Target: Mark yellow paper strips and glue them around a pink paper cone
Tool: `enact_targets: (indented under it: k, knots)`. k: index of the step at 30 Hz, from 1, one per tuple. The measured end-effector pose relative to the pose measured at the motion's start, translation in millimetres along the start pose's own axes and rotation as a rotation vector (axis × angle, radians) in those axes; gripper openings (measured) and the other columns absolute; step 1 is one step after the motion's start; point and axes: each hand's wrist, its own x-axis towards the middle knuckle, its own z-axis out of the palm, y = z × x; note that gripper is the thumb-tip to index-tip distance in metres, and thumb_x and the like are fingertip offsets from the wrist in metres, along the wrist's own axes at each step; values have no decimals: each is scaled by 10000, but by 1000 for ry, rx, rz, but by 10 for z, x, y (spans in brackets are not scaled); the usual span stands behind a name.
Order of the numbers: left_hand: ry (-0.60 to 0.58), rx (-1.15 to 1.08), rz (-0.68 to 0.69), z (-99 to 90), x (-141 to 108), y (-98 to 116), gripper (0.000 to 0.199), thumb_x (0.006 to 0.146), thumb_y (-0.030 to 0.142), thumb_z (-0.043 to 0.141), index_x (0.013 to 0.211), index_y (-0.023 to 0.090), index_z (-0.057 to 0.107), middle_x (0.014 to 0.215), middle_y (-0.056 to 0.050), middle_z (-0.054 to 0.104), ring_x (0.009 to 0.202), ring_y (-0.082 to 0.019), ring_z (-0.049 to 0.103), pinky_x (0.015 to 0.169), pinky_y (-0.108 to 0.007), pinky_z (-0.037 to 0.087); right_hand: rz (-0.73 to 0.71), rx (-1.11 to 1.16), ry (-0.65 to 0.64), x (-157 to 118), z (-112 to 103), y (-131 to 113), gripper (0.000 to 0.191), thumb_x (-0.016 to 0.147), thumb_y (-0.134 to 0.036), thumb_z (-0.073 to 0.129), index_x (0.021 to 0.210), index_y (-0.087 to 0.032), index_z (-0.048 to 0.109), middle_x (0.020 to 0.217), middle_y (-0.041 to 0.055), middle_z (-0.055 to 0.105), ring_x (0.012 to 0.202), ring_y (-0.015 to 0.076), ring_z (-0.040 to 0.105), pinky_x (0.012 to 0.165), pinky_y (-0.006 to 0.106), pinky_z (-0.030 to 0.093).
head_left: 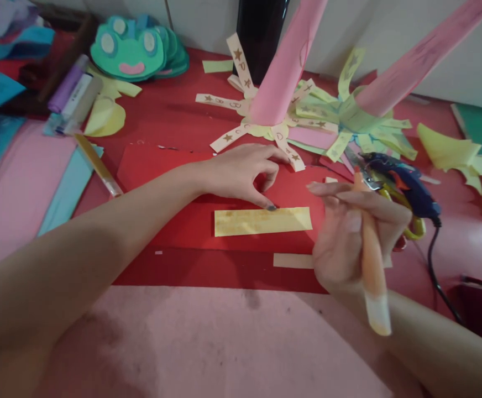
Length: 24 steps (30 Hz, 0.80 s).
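My right hand (349, 232) is closed around an orange marker (374, 265), its pale end slanting down toward me and its orange end pointing up and away. My left hand (245, 174) lies over red card (174, 224), fingers curved and apart, holding nothing. Its thumb tip rests at the upper edge of a yellow paper strip (261, 222), which has darker orange colouring on its left part. The left fingertips reach close to a cream strip with a star (293, 155) on a pink paper cone (276, 83). A paler strip (293, 260) lies partly behind my right hand.
A second pink cone (415, 66) with yellow strips stands at the back right. A blue glue gun (409, 185) with a black cord lies beyond my right hand. Green paper frog faces (131, 52), markers (73, 94) and a gold pen (98, 166) are at left.
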Motion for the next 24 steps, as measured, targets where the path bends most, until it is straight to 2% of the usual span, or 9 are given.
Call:
enact_targets:
  k: [2,4,7,9,12,14,17,24]
  knots:
    - [19,5,-18,8,-4,6,276,671,424,670,641,183,539,1305,-4,465,1189,-232,413,960,-363,309,-136,58,54,-3,25,-7,192,882,-259,377,1016,-321,501,843,10,563,844,210,618,780,483,501]
    - [27,3,-22,15,-5,6,272,672,417,670,639,184,535,1297,1,473,1177,-225,423,945,-352,319,-174,68,36,-1,44,-31,202,874,-246,397,1022,-314,515,847,17,586,842,216,620,768,478,505]
    - [27,3,-5,27,-1,-3,244,698,395,650,651,184,536,1294,-4,472,1174,-210,428,919,-330,336,-22,-4,-101,25,42,-84,209,883,-205,395,1041,-281,509,978,43,610,955,216,599,841,476,479]
    - [54,6,-6,42,2,-9,217,725,377,628,675,186,539,1264,-15,492,1146,-197,449,889,-309,352,178,-70,-135,52,31,-100,191,897,-193,382,1014,-243,524,1047,68,601,993,202,581,891,462,459]
    - [164,66,-63,75,2,-2,185,784,370,565,772,187,548,1071,-41,577,1019,-185,501,824,-293,370,308,26,-111,82,30,-64,155,909,-262,387,969,-229,525,1008,61,597,994,196,570,912,465,451]
    - [233,155,-109,98,0,13,204,807,375,536,862,180,552,967,-45,590,959,-194,503,808,-301,363,297,48,-113,83,41,-22,156,908,-266,397,975,-211,527,987,62,601,973,182,571,913,451,449]
    - [277,239,-148,124,2,33,250,809,374,538,958,173,552,981,-53,576,968,-207,489,823,-311,349,279,69,-95,67,53,9,148,912,-263,396,969,-214,523,963,47,604,951,159,574,904,425,454]
    - [250,293,-207,131,14,145,159,821,309,556,887,165,561,935,-57,535,928,-204,482,770,-298,336,261,86,-73,47,40,10,143,909,-294,408,954,-217,520,923,32,611,931,153,585,900,420,453]
